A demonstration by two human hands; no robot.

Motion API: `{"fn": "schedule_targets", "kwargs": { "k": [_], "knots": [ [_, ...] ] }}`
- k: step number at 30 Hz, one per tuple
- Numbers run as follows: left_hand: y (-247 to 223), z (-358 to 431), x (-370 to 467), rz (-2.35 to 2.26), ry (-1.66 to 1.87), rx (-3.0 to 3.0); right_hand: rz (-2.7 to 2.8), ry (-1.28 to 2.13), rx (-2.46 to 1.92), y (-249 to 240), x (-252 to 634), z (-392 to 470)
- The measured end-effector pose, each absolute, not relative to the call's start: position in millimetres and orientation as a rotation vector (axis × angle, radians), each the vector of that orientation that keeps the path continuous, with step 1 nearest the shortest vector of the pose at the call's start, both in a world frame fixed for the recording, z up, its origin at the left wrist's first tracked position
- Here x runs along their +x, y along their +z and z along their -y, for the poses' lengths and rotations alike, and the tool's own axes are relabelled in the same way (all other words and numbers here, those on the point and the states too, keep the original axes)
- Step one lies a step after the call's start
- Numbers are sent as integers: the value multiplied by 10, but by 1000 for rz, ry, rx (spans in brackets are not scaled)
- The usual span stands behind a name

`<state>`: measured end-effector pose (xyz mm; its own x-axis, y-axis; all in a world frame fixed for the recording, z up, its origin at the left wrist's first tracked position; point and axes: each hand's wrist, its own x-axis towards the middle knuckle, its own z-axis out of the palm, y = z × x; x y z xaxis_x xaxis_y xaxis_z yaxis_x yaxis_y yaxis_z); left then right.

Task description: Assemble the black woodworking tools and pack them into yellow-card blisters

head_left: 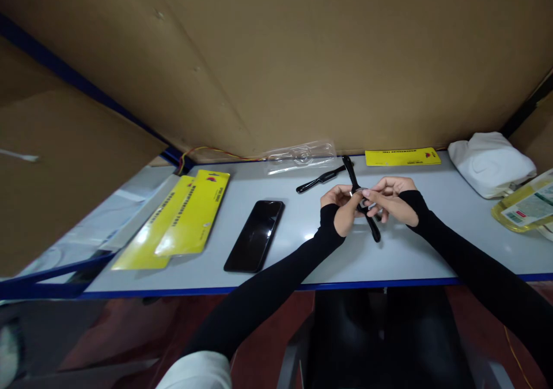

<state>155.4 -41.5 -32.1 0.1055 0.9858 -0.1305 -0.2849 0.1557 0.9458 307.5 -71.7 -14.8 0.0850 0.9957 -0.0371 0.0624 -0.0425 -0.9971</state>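
A black spokeshave [351,172] with a shiny metal middle is held tilted over the table, one handle pointing away and the other down toward the front edge. My left hand [341,206] is closed around its middle from the left. From the right, my right hand [393,200] pinches at the same middle part with thumb and fingers. My fingers hide most of the metal centre. Behind my left hand, a second black two-handled tool [322,179] lies on the table, its far end partly behind the held one.
A black phone [254,236] lies left of my hands. Two yellow packaging cards [194,216] overlap farther left; another yellow card [402,157] and a clear plastic tray [301,156] lie along the back panel. At right are a white cloth-like bundle [490,164] and a yellow liquid bottle [525,204].
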Motion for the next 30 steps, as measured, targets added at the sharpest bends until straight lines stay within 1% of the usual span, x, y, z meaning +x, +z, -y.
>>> {"fn": "schedule_targets", "kwargs": {
  "k": [6,10,12,16,19,25,30],
  "knots": [
    [-264,409,1500,-951,1091,938,1457,1054,-1375,-106,3113,800],
    [-264,387,1464,-951,989,902,1629,987,-1269,-108,3148,823],
    [-265,374,1455,-943,950,887,1781,825,-1250,-141,3189,803],
    [-227,369,1451,-902,921,869,2039,304,-1197,-222,3266,762],
    [-191,381,1451,-873,906,873,2124,9,-1131,-295,3280,742],
    [-281,369,1456,-841,891,844,2117,-366,-1174,-446,3253,677],
    [-358,360,1477,-815,886,785,2163,-490,-1203,-411,3215,682]
  ]
}}
